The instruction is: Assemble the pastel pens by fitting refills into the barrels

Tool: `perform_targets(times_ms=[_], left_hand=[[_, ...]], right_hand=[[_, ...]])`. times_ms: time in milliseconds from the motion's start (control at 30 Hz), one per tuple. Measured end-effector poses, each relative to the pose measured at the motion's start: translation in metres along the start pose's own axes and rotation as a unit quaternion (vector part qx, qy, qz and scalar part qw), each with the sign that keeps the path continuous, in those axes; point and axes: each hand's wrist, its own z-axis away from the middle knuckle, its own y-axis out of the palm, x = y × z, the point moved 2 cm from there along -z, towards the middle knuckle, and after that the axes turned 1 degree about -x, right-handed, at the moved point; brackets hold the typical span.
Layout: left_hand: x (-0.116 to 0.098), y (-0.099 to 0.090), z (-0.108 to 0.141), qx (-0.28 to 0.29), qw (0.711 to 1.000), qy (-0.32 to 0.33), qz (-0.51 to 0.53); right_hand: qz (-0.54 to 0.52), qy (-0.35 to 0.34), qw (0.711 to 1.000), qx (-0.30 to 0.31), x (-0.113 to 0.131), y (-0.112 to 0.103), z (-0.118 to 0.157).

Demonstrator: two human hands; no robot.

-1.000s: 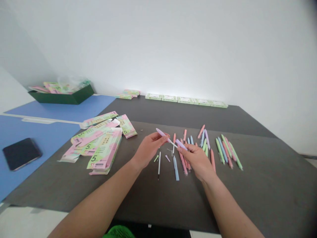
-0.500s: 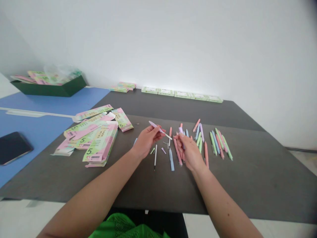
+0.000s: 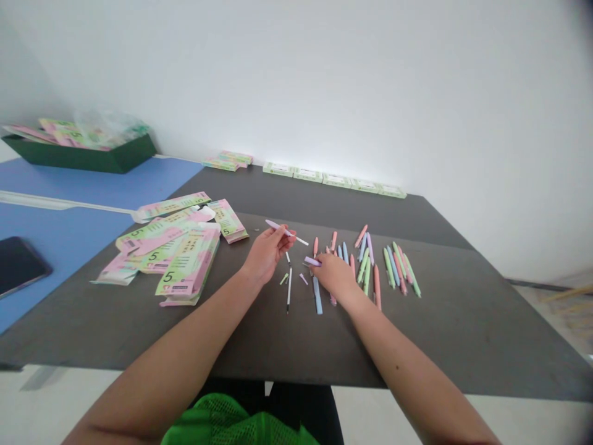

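Lilac pen barrel (image 3: pixel 277 227) sat pinched between the left hand's (image 3: pixel 266 253) fingers, its white refill (image 3: pixel 300 240) protruding, while the right hand (image 3: pixel 334 275) held a short lilac pen part (image 3: pixel 312 261) at its fingertips.

Bare left hand (image 3: pixel 266 253), bare right hand (image 3: pixel 333 275), bare forearms (image 3: pixel 167 371), green mesh garment (image 3: pixel 231 423), dark clothing (image 3: pixel 296 414)

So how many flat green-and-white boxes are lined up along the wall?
5. First box, second box, third box, fourth box, fifth box, left to right along the far edge of the table; none looks hidden.
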Motion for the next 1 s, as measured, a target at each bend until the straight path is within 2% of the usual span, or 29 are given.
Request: perform_targets(times_ms=[300, 500, 567, 733, 867, 1000], left_hand=[[0.000, 0.000, -0.001, -0.001, 1.000, 0.004, -0.013], [-0.002, 0.000, 0.000, -0.005, 0.999, 0.005, -0.034], [-0.001, -0.002, -0.001, -0.011, 0.996, 0.005, -0.083], [0.011, -0.006, -0.002, 0.038, 0.951, -0.047, -0.302], [0.021, -0.009, -0.002, 0.089, 0.916, -0.089, -0.381], [0.029, -0.011, -0.002, 0.117, 0.870, -0.097, -0.469]], right_hand=[[0.053, 0.010, 0.998, 0.029, 0.008, 0.016, -0.007], [0.061, 0.018, 0.998, 0.031, 0.002, 0.004, -0.014], [0.066, 0.026, 0.997, 0.028, -0.003, -0.002, -0.015], [0.075, 0.009, 0.996, 0.047, -0.007, -0.004, -0.015], [0.080, -0.011, 0.994, 0.068, -0.004, 0.005, -0.014], [0.088, -0.019, 0.993, 0.074, -0.004, 0.008, -0.016]])
